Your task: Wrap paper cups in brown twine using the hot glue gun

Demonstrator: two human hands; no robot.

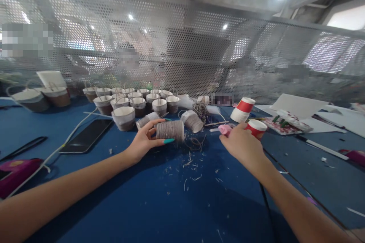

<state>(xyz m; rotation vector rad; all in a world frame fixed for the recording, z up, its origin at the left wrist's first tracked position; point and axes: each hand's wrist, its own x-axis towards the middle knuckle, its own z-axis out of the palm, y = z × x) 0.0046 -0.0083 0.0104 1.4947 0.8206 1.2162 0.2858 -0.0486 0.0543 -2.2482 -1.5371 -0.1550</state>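
My left hand [142, 141] is closed around a cup wrapped in grey-brown cord [170, 131], which lies on its side just above the blue table. Its thumb, with a long teal nail, presses along the near side. My right hand [243, 145] is closed on a pink glue gun [225, 129], its tip pointing left; much of the tool is hidden behind the fingers. Close behind that hand stands a red and white paper cup [256, 126]. Between the hands, another cord-wrapped cup [192, 121] lies tipped over, beside a tangle of cord [200, 110].
Several small handled buckets [124, 117] stand in rows at the back left. A black phone [87, 136] lies left of them, with a white cable [76, 127] alongside. Stacked paper cups [242, 110] lean at the right. Fibre scraps [189, 159] litter the blue table [176, 205].
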